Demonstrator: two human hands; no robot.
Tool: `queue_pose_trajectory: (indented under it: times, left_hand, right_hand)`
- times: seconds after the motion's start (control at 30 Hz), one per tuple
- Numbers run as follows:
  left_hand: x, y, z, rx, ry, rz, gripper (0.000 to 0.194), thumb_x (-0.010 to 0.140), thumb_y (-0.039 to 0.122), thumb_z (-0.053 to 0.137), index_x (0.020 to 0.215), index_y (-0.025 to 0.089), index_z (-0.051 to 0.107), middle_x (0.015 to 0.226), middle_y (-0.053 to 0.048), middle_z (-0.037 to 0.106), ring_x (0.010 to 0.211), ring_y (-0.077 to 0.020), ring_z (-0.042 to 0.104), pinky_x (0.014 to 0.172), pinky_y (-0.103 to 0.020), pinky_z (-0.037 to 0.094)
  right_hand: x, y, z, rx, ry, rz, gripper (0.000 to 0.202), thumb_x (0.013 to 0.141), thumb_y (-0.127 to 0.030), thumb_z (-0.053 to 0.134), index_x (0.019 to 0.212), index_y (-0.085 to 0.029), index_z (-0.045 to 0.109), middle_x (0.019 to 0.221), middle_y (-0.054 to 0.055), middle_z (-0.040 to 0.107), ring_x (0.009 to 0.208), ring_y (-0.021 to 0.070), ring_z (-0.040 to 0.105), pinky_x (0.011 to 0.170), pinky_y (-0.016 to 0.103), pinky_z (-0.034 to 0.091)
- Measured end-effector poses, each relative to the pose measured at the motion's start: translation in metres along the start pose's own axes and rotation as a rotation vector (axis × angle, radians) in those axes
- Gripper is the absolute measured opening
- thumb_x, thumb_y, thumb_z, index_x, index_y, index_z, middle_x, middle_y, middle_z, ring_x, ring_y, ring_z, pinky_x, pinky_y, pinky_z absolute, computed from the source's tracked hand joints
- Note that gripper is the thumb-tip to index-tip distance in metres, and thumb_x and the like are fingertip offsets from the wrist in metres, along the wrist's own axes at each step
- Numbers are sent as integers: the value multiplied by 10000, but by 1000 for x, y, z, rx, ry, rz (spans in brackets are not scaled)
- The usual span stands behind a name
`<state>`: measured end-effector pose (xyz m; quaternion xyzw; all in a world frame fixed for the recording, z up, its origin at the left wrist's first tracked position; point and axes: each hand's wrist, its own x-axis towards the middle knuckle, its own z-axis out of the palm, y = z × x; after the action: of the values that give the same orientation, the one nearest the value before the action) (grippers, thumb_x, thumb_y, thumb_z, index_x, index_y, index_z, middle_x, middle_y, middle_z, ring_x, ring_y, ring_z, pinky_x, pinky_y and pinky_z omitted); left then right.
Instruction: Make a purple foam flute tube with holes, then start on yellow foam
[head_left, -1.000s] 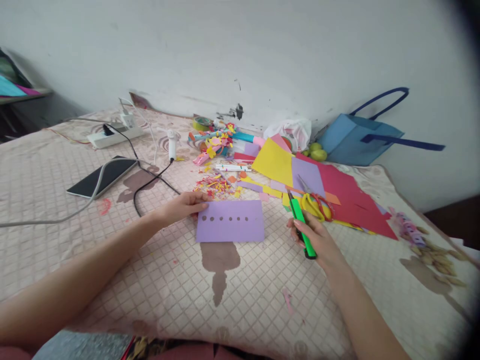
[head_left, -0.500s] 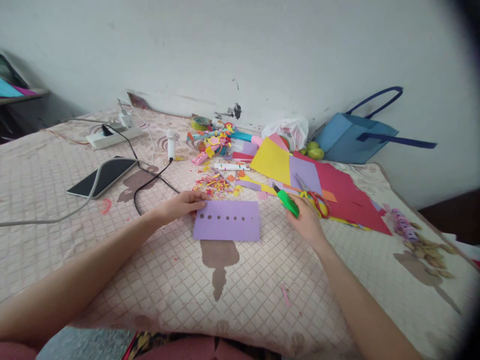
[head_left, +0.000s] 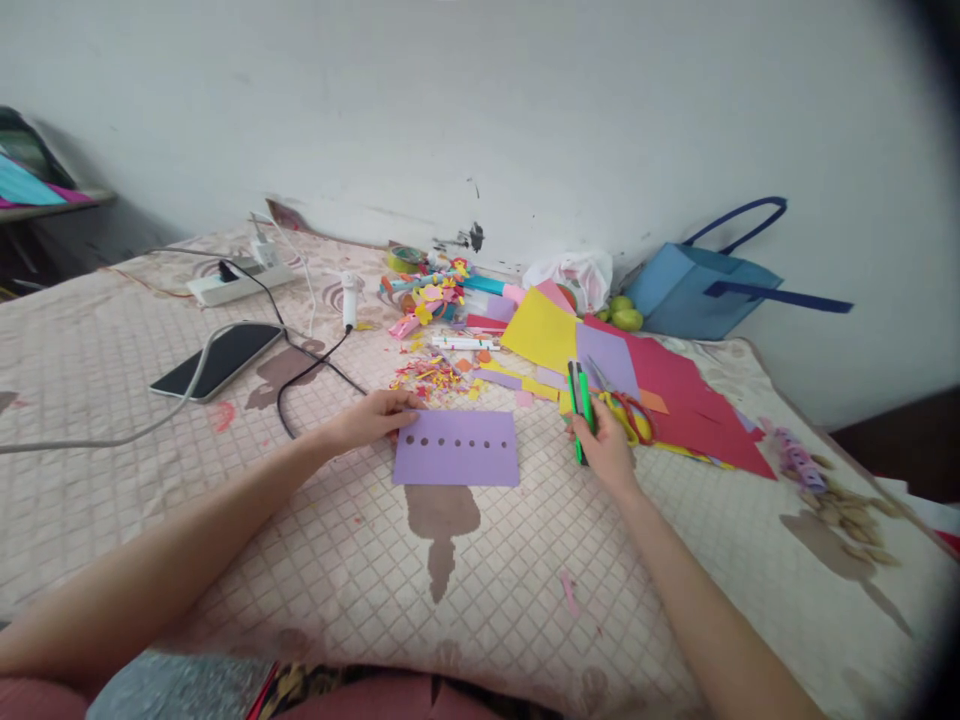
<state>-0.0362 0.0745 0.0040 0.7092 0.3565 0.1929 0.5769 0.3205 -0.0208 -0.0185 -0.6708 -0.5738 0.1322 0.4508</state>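
Note:
A purple paper rectangle (head_left: 456, 463) with a row of several small dark round holes lies on the patterned cloth. My left hand (head_left: 381, 415) pinches its upper left corner between thumb and fingers. To the right of the paper, my right hand (head_left: 606, 445) is closed around a green utility knife (head_left: 584, 395) with a dark tip, which points away from me and is apart from the paper. Yellow-and-red-handled scissors (head_left: 630, 415) lie just beyond my right hand, partly over paper sheets.
Paper scraps (head_left: 431, 378), markers (head_left: 465, 343) and a yellow sheet (head_left: 541, 330) lie behind. A red sheet (head_left: 675, 400) and a blue bag (head_left: 705, 290) are at right. A dark tablet-like device (head_left: 217, 360), cables and a power strip (head_left: 240, 287) occupy the left.
My right hand has turned the utility knife from slanted to nearly upright. The rightmost mark on the purple paper now shows as a darker hole. My left hand keeps its hold; the view has shifted slightly.

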Motion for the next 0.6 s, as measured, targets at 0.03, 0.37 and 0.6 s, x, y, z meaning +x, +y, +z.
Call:
queue_pose_trajectory:
  times: [0.03, 0.37, 0.6]
  left_hand:
    - [0, -1, 0, -1, 2, -2, 350, 775, 455, 618, 929, 141, 612, 712, -4, 596, 565, -81, 517, 501, -180, 438]
    - [0, 1, 0, -36, -23, 17, 343, 767, 439, 629, 938, 141, 628, 748, -13, 621, 589, -86, 530, 520, -185, 435]
    - [0, 1, 1, -68, -16, 32, 346, 756, 460, 641, 893, 143, 618, 708, 2, 603, 561, -80, 517, 499, -183, 417]
  right_hand:
    - [-4, 2, 0, -6, 5, -15, 391, 825, -406, 521, 1163, -211, 548, 829, 44, 666, 751, 221, 646, 744, 380, 517]
    - [8, 3, -2, -147, 8, -140, 458, 808, -313, 497, 1243, -174, 533, 1155, 148, 601, 1119, 310, 542, 982, 501, 393]
    - [50, -17, -3, -151, -2, -155, 424, 815, -352, 554, 1200, -175, 567, 1211, 181, 539, 1217, 357, 432, 1034, 563, 303]
